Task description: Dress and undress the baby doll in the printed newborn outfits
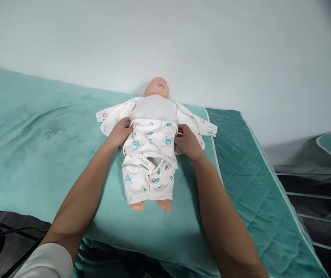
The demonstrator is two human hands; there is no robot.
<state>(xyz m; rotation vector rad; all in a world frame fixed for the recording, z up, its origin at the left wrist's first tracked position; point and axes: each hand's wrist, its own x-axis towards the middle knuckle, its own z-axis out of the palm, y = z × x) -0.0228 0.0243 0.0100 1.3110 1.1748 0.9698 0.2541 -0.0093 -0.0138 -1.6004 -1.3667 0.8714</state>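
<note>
A baby doll (156,87) lies face up on the teal plush blanket (52,166), head near the white wall (165,42). Printed split-crotch baby trousers (151,143) cover its legs and belly, bare feet showing below the cuffs; a matching jacket (193,119) spreads open behind its torso. The left hand (122,131) and right hand (187,141) touch opposite sides of the waist, fingers bent; I cannot tell whether either grip is clamped on cloth.

Some fingertips of left hand (120,132) and right hand (187,142) hidden at pants (159,189) edges; pinch unclear. Doll (156,88) legs covered below grip. Blanket (35,154), left of grip, cut off by frame edge.
</note>
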